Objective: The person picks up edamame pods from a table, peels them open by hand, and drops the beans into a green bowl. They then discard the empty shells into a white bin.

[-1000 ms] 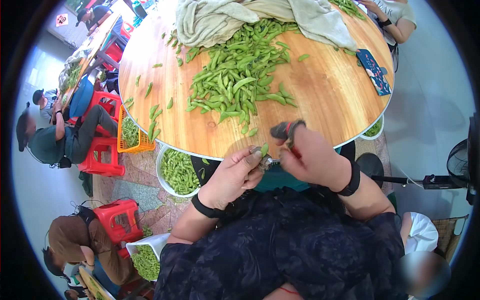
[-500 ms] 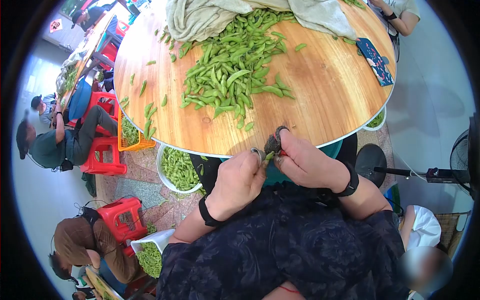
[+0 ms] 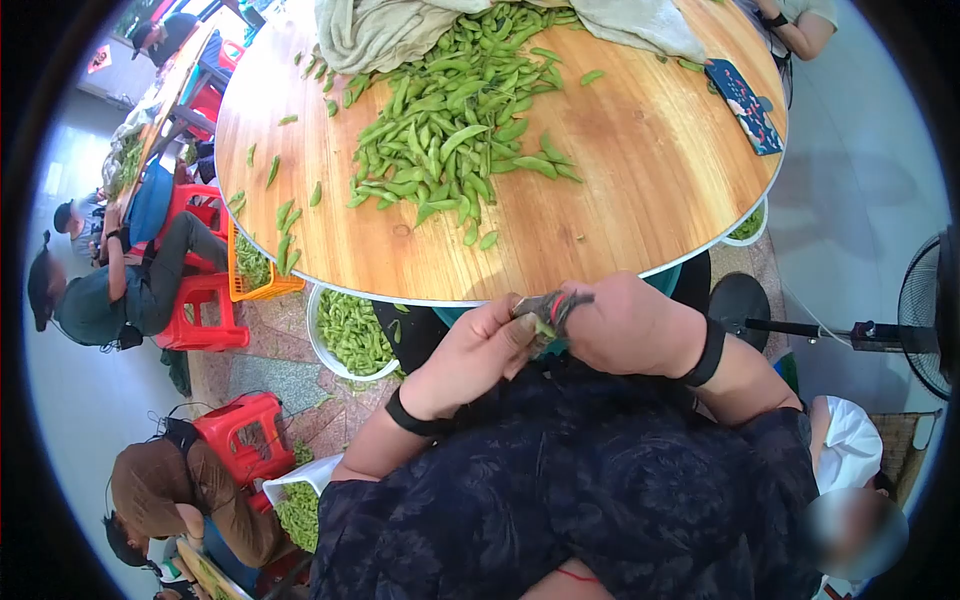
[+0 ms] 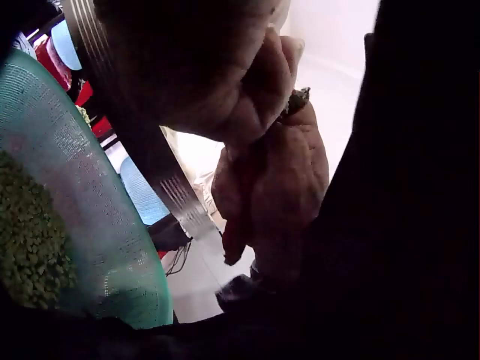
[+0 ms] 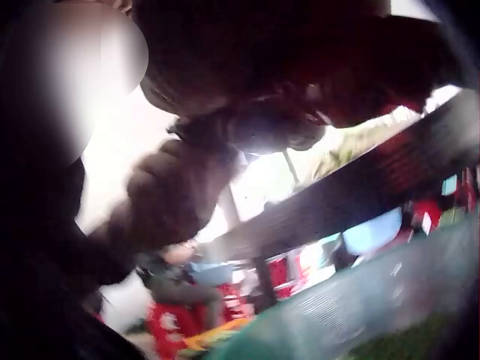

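Observation:
In the head view both hands meet just in front of the table edge. My left hand [image 3: 478,348] pinches a green soybean pod [image 3: 544,329] between thumb and fingers. My right hand [image 3: 635,325], fingers curled, grips the pod's other side. A dark, worn covering with a red band [image 3: 556,312] is on its thumb or finger and partly hides the pod. Both hands are in shadow in the wrist views. Beneath them, a green mesh basket [image 4: 124,247] holds many shelled beans [image 4: 34,232]. The pile of pods [image 3: 440,140] lies on the round wooden table [image 3: 640,170].
A pale cloth [image 3: 375,40] covers the pile's far end. A dark blue patterned object [image 3: 742,105] lies near the right edge. A white basin of pods [image 3: 350,335] and an orange crate [image 3: 262,270] stand left below. A fan [image 3: 920,320] stands right; people sit on red stools [image 3: 205,315].
My hands were apart a second ago, with the pod in the left. The right hand came in to meet the left at the pod. The table has shifted slightly up and left in view.

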`<action>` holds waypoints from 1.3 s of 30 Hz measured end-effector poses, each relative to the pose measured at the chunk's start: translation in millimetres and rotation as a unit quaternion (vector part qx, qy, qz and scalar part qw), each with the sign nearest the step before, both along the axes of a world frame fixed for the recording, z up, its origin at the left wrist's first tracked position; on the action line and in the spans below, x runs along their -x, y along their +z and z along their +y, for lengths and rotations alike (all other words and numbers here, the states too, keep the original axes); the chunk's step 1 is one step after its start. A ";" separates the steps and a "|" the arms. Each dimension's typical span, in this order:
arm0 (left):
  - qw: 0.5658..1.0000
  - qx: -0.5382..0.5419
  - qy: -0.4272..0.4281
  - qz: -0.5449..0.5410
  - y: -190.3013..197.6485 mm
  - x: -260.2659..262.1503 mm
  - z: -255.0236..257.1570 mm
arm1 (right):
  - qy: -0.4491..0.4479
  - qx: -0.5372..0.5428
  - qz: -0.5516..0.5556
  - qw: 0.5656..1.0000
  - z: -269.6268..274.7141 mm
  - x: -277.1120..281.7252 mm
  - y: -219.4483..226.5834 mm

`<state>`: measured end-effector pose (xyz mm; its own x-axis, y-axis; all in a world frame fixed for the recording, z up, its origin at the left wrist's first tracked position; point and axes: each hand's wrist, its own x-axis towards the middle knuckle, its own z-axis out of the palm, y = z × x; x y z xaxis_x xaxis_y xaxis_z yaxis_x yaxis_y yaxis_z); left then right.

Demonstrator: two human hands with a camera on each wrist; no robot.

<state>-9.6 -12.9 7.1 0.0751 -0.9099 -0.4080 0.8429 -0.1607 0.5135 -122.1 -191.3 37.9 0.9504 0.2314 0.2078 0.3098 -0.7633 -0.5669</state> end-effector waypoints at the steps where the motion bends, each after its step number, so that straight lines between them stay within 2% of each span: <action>1: 0.943 0.041 0.031 -0.328 0.3 5.5 -3.2 | -0.018 -0.017 0.059 0.998 -2.1 1.8 1.8; 2: 0.780 0.078 0.061 -0.618 0.5 9.2 -5.2 | -0.043 -0.097 0.084 0.991 -5.5 6.2 -7.7; 3: 0.782 0.081 0.061 -0.615 0.3 8.9 -6.2 | -0.046 -0.094 0.088 0.991 -6.3 7.0 -4.1; 5: 0.637 0.112 0.047 -0.761 -0.2 5.7 -8.4 | -0.058 -0.292 0.175 0.938 -6.9 7.2 5.1; 6: 0.638 0.115 0.047 -0.760 -0.1 6.6 -9.3 | -0.061 -0.290 0.176 0.939 -6.5 7.8 5.7; 8: 0.613 0.113 0.056 -0.780 0.8 8.1 -10.0 | -0.098 -0.376 0.254 0.886 -4.5 8.3 5.8; 9: 0.613 0.113 0.058 -0.780 1.3 8.2 -8.6 | -0.098 -0.374 0.255 0.886 -2.8 8.1 0.7; 11: 0.690 0.106 0.096 -0.710 3.7 7.5 -2.0 | -0.081 -0.224 0.084 0.968 1.9 4.8 -12.4; 12: 0.698 0.069 0.113 -0.703 6.0 5.2 6.7 | -0.075 -0.220 0.081 0.969 2.1 4.3 -9.1; 13: 0.706 0.031 0.131 -0.696 7.9 0.2 18.5 | -0.069 -0.116 0.149 0.980 0.5 5.7 -3.6; 14: 0.643 0.037 0.179 -0.744 5.4 -9.3 29.8 | -0.061 -0.009 0.213 0.975 -1.0 3.1 2.1; 15: 0.670 -0.026 0.202 -0.714 -1.4 -15.9 51.3 | -0.054 -0.005 0.209 0.976 -1.5 -3.3 8.3; 16: 0.687 -0.077 0.249 -0.679 -4.6 -21.7 66.0 | -0.082 -0.009 0.168 0.982 -1.6 -9.1 14.4; 18: 0.648 -0.158 0.295 -0.684 -7.8 -36.7 96.6 | -0.123 0.019 0.069 0.990 -2.7 -21.4 18.4; 19: 0.638 -0.218 0.288 -0.680 -27.5 -45.1 123.7 | -0.120 0.020 0.068 0.990 -2.0 -31.4 19.0; 21: 0.587 -0.289 0.297 -0.696 -30.7 -52.4 146.6 | -0.143 0.075 0.020 0.987 4.4 -54.4 18.4; 22: 0.586 -0.289 0.301 -0.695 -31.8 -51.8 150.8 | -0.120 0.079 -0.019 0.989 8.3 -62.6 13.8; 23: 0.588 -0.292 0.319 -0.683 -33.0 -51.0 154.6 | -0.118 0.081 -0.020 0.990 11.8 -69.6 12.2; 25: 0.592 -0.296 0.340 -0.668 -31.1 -48.4 152.9 | -0.081 0.157 0.034 0.984 16.7 -79.6 9.4; 27: 0.651 -0.221 0.329 -0.648 -24.9 -39.9 133.9 | -0.100 0.155 0.017 0.983 16.5 -84.9 -1.8; 28: 0.695 -0.175 0.342 -0.608 -16.3 -34.5 118.6 | -0.122 0.152 -0.002 0.981 16.4 -86.4 -4.6; 29: 0.764 -0.162 0.289 -0.553 -3.3 -29.3 107.7 | -0.119 0.154 0.000 0.981 15.3 -84.7 -2.3; 30: 0.816 -0.123 0.234 -0.514 2.5 -29.3 97.9 | -0.115 0.101 0.006 0.988 13.0 -80.7 2.3; 31: 0.861 -0.083 0.178 -0.470 6.4 -30.6 87.7 | -0.110 0.046 0.012 0.993 12.6 -77.0 7.2; 33: 0.934 -0.053 0.102 -0.337 13.0 -30.1 62.8 | -0.087 0.040 -0.001 0.995 18.1 -67.7 19.0; 35: 0.951 -0.040 0.079 -0.295 21.0 -29.6 39.4 | -0.068 0.031 -0.016 0.997 20.7 -59.5 25.2; 37: 0.962 -0.030 0.014 -0.270 18.7 -30.3 25.1 | 0.009 0.074 -0.063 0.995 19.3 -51.9 28.5; 38: 0.957 0.024 0.009 -0.288 13.9 -30.5 22.1 | 0.015 0.072 -0.071 0.995 18.8 -49.0 33.6; 39: 0.957 0.025 0.005 -0.289 10.8 -30.0 20.1 | 0.012 0.071 -0.071 0.995 17.5 -46.7 36.2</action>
